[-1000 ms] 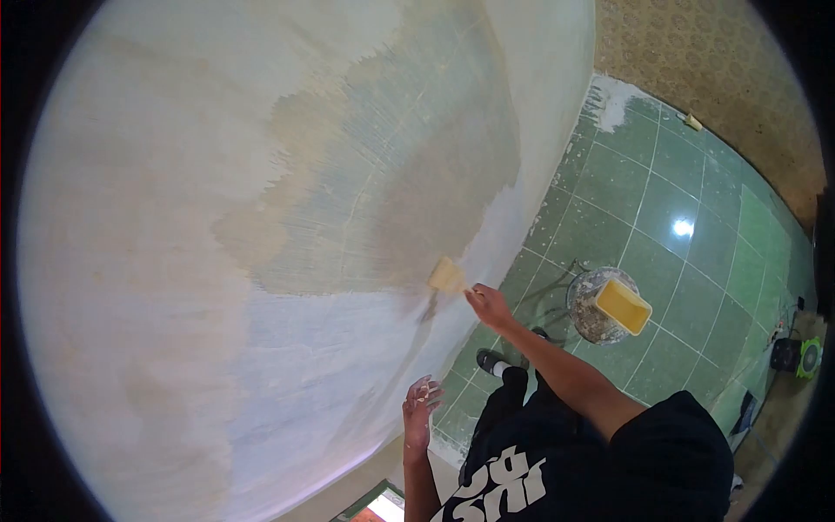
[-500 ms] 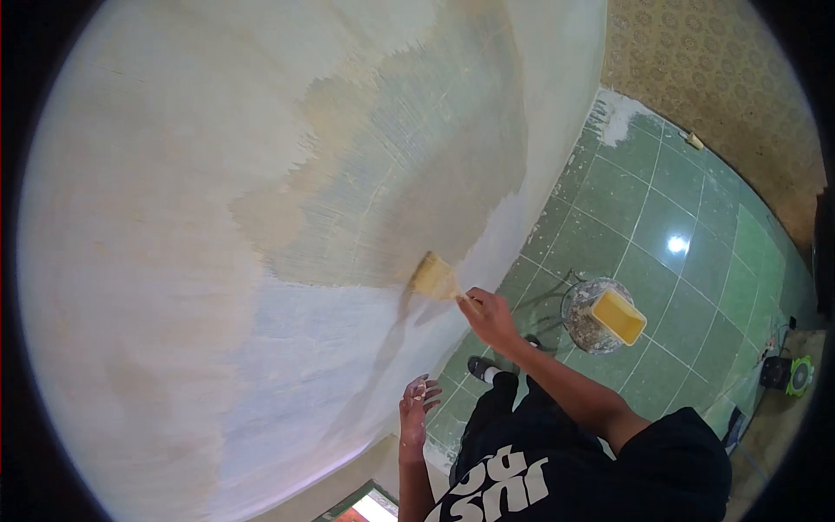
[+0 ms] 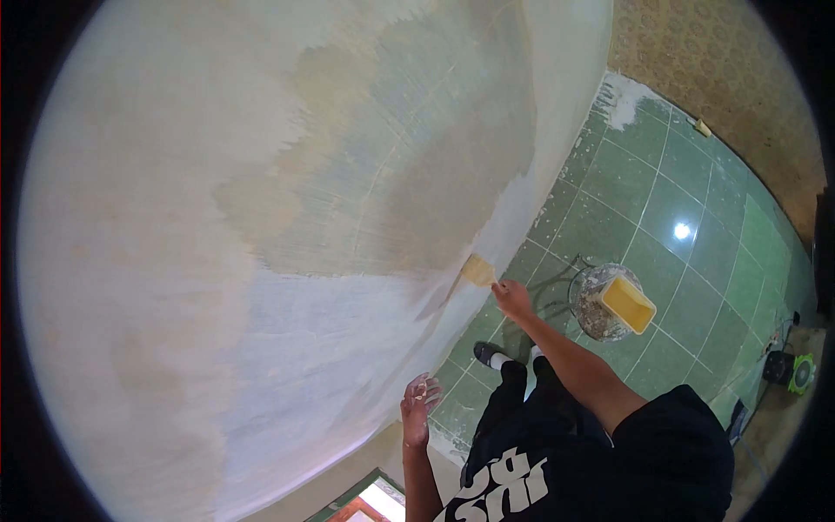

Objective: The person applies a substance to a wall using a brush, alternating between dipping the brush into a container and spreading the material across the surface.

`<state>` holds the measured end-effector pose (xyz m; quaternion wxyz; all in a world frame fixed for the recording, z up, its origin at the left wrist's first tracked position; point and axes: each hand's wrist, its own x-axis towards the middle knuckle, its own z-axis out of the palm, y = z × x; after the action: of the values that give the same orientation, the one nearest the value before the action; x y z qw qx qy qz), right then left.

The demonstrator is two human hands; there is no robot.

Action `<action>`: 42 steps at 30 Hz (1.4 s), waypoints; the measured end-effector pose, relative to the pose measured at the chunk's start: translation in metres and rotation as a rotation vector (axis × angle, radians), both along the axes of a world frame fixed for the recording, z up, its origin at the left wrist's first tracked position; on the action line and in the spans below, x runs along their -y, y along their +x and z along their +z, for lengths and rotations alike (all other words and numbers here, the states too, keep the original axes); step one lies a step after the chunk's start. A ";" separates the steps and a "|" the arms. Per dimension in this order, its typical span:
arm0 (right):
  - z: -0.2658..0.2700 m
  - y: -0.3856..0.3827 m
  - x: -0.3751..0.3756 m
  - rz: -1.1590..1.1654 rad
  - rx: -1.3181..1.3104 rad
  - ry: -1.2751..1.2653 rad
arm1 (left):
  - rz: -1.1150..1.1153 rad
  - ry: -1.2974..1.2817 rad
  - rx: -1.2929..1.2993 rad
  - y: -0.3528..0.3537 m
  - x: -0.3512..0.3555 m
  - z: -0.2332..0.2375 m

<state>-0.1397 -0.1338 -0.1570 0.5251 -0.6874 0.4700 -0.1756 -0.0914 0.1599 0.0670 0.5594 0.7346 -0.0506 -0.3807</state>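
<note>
My right hand (image 3: 513, 300) is closed round the handle of a wide, pale yellow brush (image 3: 478, 271). The brush's bristles are against the wall (image 3: 322, 331), near its lower edge by the floor. Above the brush spreads a darker, damp-looking patch of the wall, and below that patch the surface is whiter. My left hand (image 3: 421, 402), smeared with white, is raised in front of the lower wall with its fingers apart and nothing in it.
On the green tiled floor (image 3: 644, 187) stands a splattered round bucket (image 3: 591, 322) with a yellow rectangular container (image 3: 628, 304) on top. A green and black round device (image 3: 801, 373) is at the right. A small yellowish object (image 3: 702, 128) lies by the patterned wall.
My right hand has moved the brush to the right along the wall, toward the floor edge. My left hand stays nearly in the same place. The view has shifted slightly.
</note>
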 end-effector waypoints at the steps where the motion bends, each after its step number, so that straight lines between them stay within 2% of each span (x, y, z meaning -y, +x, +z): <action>1: 0.014 -0.001 0.003 -0.040 0.032 -0.140 | 0.006 -0.023 -0.006 -0.001 -0.002 0.000; 2: 0.027 -0.001 0.007 -0.036 0.028 -0.147 | 0.009 -0.029 -0.010 -0.001 -0.002 0.000; 5: 0.121 -0.004 0.019 -0.025 0.175 -0.157 | -0.002 -0.051 -0.007 -0.003 0.004 -0.001; 6: 0.153 -0.011 0.020 -0.010 0.214 -0.056 | -0.005 -0.046 -0.008 -0.003 0.006 -0.001; 7: 0.169 -0.014 0.020 0.007 0.251 0.045 | -0.006 -0.041 -0.010 -0.005 0.009 -0.001; 8: 0.171 -0.009 0.016 0.011 0.250 0.034 | -0.003 -0.053 -0.011 -0.003 0.010 -0.002; 9: 0.170 -0.008 0.009 -0.022 0.354 0.044 | -0.008 -0.062 -0.016 -0.005 0.011 -0.003; 11: 0.156 -0.002 0.006 -0.053 0.459 0.058 | -0.011 -0.068 -0.021 -0.005 0.012 -0.007; 14: 0.075 0.016 0.005 -0.027 0.388 0.081 | -0.020 -0.046 -0.028 -0.010 0.014 -0.009; 16: 0.007 0.021 0.004 0.008 0.231 0.052 | -0.013 -0.022 -0.045 -0.005 0.015 -0.004; 17: -0.008 0.018 0.005 0.010 0.235 0.051 | -0.010 -0.023 -0.041 -0.004 0.016 -0.001; 19: -0.016 0.006 0.006 0.047 -0.075 -0.022 | 0.002 -0.030 -0.036 -0.003 0.015 0.003; 20: -0.020 0.003 0.008 0.050 -0.076 -0.027 | 0.005 -0.036 -0.038 -0.005 0.015 0.003; 23: 0.023 -0.005 0.013 0.021 -0.028 0.065 | 0.015 0.008 -0.028 -0.003 0.015 0.002; 25: 0.077 0.003 0.020 -0.016 0.198 -0.034 | -0.010 -0.028 -0.008 -0.006 0.016 -0.001; 26: 0.109 0.003 0.023 -0.012 0.195 -0.034 | -0.006 -0.029 -0.010 -0.007 0.017 -0.002; 28: 0.166 0.000 0.026 -0.020 0.345 0.157 | 0.014 -0.045 -0.033 -0.009 0.021 -0.002; 29: 0.180 -0.002 0.027 -0.019 0.347 0.157 | 0.015 -0.045 -0.031 -0.009 0.024 -0.001; 31: 0.194 -0.004 0.026 -0.006 0.594 0.210 | 0.019 -0.034 -0.040 -0.010 0.025 0.001; 32: 0.195 -0.002 0.029 -0.005 0.594 0.215 | 0.022 -0.030 -0.039 -0.011 0.024 0.001; 34: 0.195 0.003 0.033 0.040 0.477 0.048 | 0.007 -0.071 -0.030 -0.011 0.021 0.001; 35: 0.175 0.006 0.031 0.041 0.479 0.050 | 0.009 -0.069 -0.028 -0.011 0.019 -0.001; 37: 0.084 0.019 0.026 0.102 0.324 -0.100 | 0.002 -0.054 -0.021 -0.005 0.013 -0.005; 39: -0.015 0.015 0.010 0.101 0.222 -0.358 | 0.015 -0.046 -0.018 -0.005 0.012 -0.004; 40: -0.020 0.004 0.002 0.105 0.232 -0.358 | 0.026 -0.034 -0.020 -0.005 0.010 -0.003; 42: -0.016 -0.006 -0.003 0.149 -0.137 -0.130 | 0.037 -0.011 -0.004 -0.006 0.009 -0.001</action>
<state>-0.1459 -0.1305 -0.1733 0.4576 -0.7634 0.4400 -0.1192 -0.0978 0.1513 0.0657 0.5703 0.7317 -0.0381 -0.3714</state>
